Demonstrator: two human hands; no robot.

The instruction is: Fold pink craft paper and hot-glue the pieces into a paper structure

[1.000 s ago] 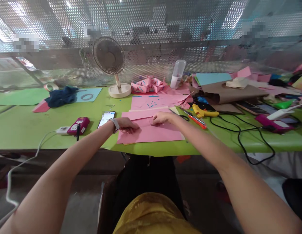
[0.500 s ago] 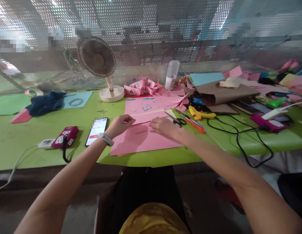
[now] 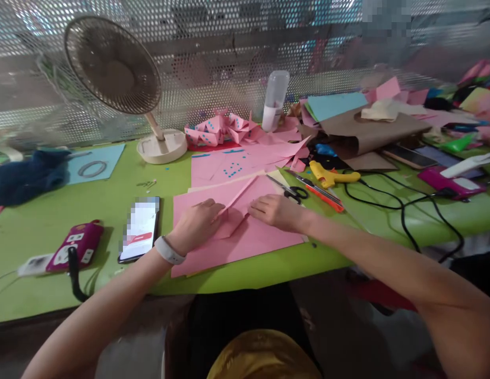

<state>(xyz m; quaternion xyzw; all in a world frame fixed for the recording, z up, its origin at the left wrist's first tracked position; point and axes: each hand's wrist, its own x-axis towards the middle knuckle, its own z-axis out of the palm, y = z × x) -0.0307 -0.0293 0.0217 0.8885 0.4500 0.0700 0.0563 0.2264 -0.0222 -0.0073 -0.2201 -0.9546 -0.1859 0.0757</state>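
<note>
A folded piece of pink paper [image 3: 229, 223] lies between my hands on top of larger pink sheets [image 3: 264, 247]. My left hand [image 3: 199, 223], with a white watch band at the wrist, is closed on its left side. At its right edge, the bent fingers of my right hand [image 3: 274, 210] pinch the paper. A narrow raised strip slants up and away from the folded piece. Just beyond my right hand lie black-handled scissors [image 3: 296, 193] and an orange utility knife [image 3: 324, 197]. The fingertips of both hands are partly hidden.
A phone [image 3: 140, 229] and a purple power strip [image 3: 77, 245] lie left. Behind stand a fan [image 3: 162, 147], dotted pink folded paper [image 3: 219, 129] and a bottle [image 3: 274, 102]. Rightward are a yellow glue gun [image 3: 332, 176], its black cable [image 3: 403, 210] and brown paper [image 3: 371, 142].
The folded pink paper has lifted, with a strip of it now standing up at a slant. My left hand has come onto its left side. The view has shifted closer to the table.
</note>
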